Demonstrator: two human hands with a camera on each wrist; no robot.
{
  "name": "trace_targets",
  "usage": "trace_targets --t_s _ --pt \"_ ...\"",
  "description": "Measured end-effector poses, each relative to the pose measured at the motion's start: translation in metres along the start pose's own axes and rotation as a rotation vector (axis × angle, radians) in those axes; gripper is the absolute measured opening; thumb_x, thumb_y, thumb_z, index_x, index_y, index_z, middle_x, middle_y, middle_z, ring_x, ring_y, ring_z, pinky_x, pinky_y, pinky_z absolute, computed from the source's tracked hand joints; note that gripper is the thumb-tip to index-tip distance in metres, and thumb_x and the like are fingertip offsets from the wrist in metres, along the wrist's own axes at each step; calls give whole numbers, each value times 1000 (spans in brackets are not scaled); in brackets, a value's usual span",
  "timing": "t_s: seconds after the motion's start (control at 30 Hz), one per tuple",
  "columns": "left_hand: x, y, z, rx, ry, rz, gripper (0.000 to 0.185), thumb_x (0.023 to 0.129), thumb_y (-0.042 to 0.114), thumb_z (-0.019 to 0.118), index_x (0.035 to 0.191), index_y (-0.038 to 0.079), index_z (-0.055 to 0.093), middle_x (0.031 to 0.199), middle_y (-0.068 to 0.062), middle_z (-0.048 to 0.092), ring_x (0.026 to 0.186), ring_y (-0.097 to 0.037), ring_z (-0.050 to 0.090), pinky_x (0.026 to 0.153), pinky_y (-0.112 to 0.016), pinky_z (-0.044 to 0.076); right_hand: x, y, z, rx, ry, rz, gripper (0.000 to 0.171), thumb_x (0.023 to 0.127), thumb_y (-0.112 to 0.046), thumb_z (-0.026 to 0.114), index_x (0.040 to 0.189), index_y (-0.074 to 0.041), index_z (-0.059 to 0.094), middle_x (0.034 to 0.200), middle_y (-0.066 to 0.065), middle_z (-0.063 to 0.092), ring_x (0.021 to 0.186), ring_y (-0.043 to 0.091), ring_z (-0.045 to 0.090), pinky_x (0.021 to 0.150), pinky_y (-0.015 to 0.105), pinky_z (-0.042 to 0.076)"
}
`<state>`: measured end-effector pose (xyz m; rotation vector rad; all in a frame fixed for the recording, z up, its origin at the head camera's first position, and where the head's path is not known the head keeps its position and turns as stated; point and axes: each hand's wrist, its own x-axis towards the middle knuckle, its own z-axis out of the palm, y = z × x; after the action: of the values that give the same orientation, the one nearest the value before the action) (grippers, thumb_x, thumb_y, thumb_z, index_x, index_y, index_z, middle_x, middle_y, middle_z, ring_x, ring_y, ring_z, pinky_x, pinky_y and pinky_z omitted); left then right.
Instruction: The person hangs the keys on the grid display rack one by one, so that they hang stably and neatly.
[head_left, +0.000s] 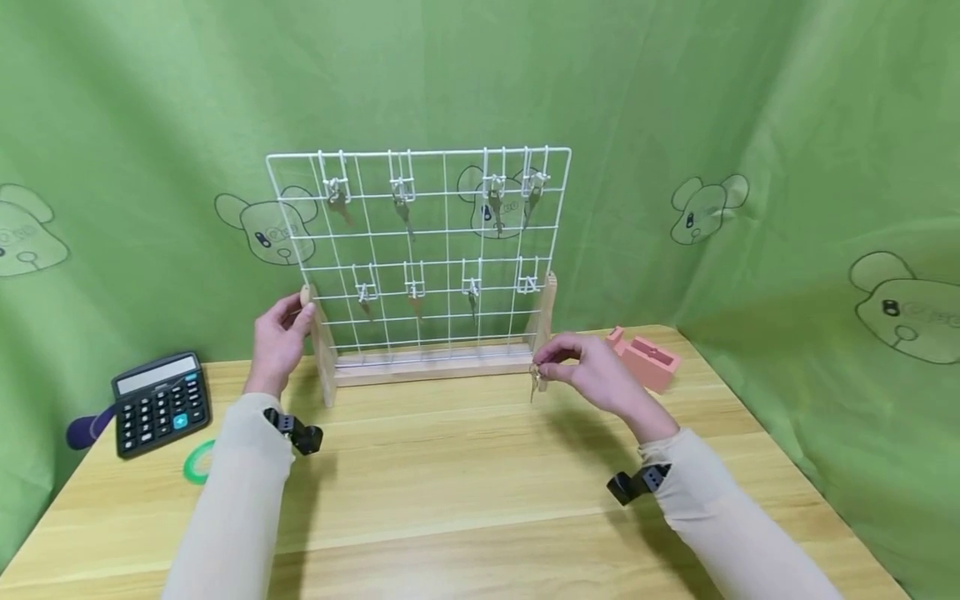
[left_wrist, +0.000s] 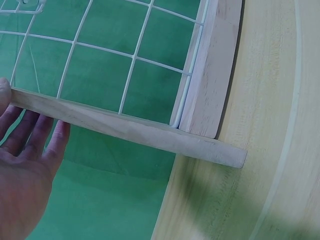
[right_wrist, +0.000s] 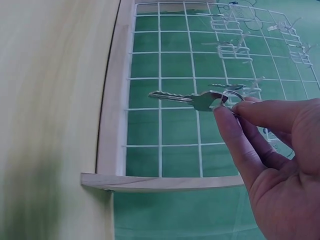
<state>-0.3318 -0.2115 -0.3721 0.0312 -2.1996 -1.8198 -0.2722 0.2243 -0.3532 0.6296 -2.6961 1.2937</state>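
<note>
A white wire grid rack (head_left: 447, 232) stands in a wooden frame on the table, tilted slightly back. Several hooks on it carry keys (head_left: 405, 215) in two rows; the lower row's rightmost hook (head_left: 528, 283) bears no key. My left hand (head_left: 276, 346) grips the top of the left wooden post (head_left: 324, 354), thumb on one side and fingers on the other. Near the foot of the right post, my right hand (head_left: 588, 372) pinches a ring (right_wrist: 233, 93) between thumb and fingertips. From that ring a silver key (right_wrist: 202, 101) hangs in front of the grid.
Left on the table (head_left: 435, 483) lies a black calculator (head_left: 161, 408), with a purple object (head_left: 82, 433) behind its edge and a green ring (head_left: 197, 463) close to my left forearm. A pink holder (head_left: 651, 364) sits beyond my right hand. Green curtain (head_left: 525, 75) encloses the back and sides.
</note>
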Motion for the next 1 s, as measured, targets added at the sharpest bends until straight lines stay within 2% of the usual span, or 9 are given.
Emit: trace_targets --t_s 0.33,0.6,1.0 --pt "1 2 -2 13 5 -5 52 101 27 55 146 4 42 141 -17 49 125 -27 49 105 -32 44 12 -10 -9 38 29 8 13 87 0 70 100 -5 72 97 6 69 93 25 62 78 39 54" --pt "0 1 -2 17 1 -18 53 101 28 55 147 5 42 142 -16 49 126 -27 49 105 -32 44 21 -12 -15 20 60 -6 15 87 3 70 102 1 71 97 10 68 92 26 61 77 36 55" --pt "0 0 -2 12 -1 -8 52 101 27 55 146 4 42 142 -17 49 126 -27 49 105 -32 44 37 -23 -28 6 91 -3 16 88 2 70 103 0 70 101 10 67 93 25 61 79 34 56"
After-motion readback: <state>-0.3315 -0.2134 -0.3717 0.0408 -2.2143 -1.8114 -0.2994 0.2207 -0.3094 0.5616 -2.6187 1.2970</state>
